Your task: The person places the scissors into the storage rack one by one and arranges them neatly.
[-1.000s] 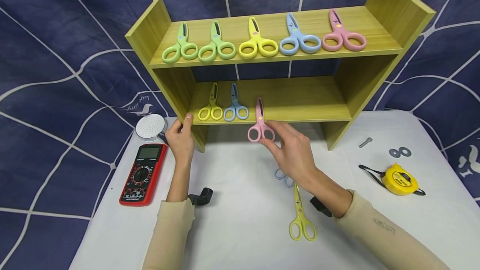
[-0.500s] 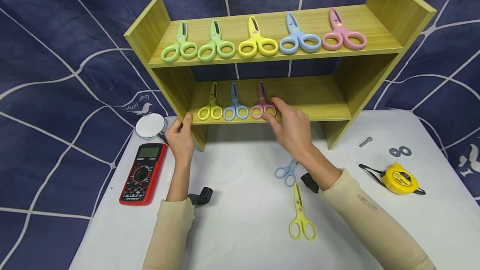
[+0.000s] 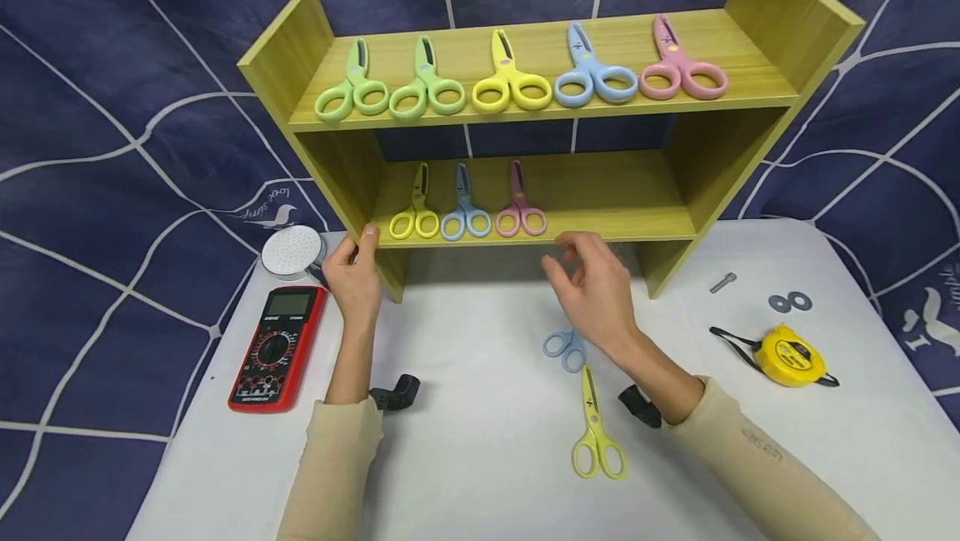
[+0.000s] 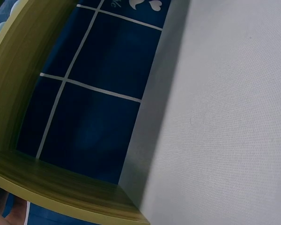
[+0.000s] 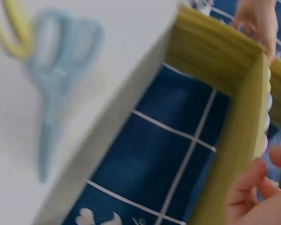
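My left hand grips the left side panel of the wooden shelf, its thumb on the front edge. In front of the lower board my right hand hovers with loosely bent fingers and holds nothing. Closest to it on that board lie pink scissors, in line with blue scissors and yellow scissors. Beneath the right hand, a second pair of blue scissors lies on the table, its blades hidden in the head view. Another yellow pair of scissors lies just nearer.
On the top board several scissors stand in a row, ending in a pink pair. At left are a red multimeter and a shower head. A tape measure, a bolt and two washers lie right.
The right hand carried the pink scissors onto the lower board beside the blue pair, let go and drew back down and right. The left hand stayed on the panel.
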Demonstrator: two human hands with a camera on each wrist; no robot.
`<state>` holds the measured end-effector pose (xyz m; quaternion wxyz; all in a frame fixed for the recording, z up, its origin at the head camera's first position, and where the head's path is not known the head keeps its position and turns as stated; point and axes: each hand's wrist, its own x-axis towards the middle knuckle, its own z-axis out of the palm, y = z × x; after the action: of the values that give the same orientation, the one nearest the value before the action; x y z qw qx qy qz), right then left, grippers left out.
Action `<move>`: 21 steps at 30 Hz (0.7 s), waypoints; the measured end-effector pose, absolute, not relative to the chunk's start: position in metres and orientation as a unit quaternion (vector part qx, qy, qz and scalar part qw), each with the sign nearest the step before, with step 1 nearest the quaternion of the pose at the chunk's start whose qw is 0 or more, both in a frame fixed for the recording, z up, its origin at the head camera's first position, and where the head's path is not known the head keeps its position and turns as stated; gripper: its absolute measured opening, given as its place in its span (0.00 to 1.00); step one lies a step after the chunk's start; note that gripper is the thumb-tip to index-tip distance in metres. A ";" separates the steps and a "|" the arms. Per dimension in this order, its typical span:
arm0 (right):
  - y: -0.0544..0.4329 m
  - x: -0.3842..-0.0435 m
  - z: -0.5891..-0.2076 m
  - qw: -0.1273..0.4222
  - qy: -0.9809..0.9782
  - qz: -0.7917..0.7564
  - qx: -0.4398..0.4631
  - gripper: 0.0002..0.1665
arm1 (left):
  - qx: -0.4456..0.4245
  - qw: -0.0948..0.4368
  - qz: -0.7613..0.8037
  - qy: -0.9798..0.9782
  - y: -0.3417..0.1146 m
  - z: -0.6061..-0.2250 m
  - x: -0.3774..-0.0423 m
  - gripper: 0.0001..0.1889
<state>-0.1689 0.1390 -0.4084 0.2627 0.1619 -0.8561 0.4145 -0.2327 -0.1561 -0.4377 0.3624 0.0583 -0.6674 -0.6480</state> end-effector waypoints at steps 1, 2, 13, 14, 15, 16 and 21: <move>0.140 -0.164 -0.414 0.234 -0.867 0.408 0.165 0.17 | 0.058 0.363 -0.647 -0.668 -0.157 -0.437 -0.232 0.15; 0.141 -0.160 -0.419 0.203 -0.879 0.398 0.169 0.18 | 0.058 0.364 -0.646 -0.669 -0.158 -0.436 -0.232 0.15; 0.157 -0.127 -0.471 -0.033 -0.963 0.214 0.163 0.35 | 0.053 0.356 -0.645 -0.675 -0.153 -0.427 -0.228 0.13; 0.158 -0.126 -0.473 -0.036 -0.964 0.203 0.165 0.36 | 0.053 0.356 -0.645 -0.674 -0.154 -0.427 -0.228 0.13; 0.158 -0.125 -0.475 -0.037 -0.966 0.194 0.167 0.36 | 0.053 0.356 -0.645 -0.673 -0.154 -0.428 -0.228 0.13; 0.159 -0.125 -0.476 -0.036 -0.967 0.185 0.169 0.36 | 0.054 0.357 -0.646 -0.673 -0.154 -0.428 -0.228 0.13; 0.160 -0.126 -0.482 -0.035 -0.971 0.160 0.171 0.35 | 0.058 0.359 -0.647 -0.670 -0.157 -0.434 -0.231 0.14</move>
<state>-0.1264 0.1595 -0.4817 -0.0346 0.1713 -0.9714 0.1604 -0.2308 -0.1569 -0.4339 0.3588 0.0575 -0.6703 -0.6471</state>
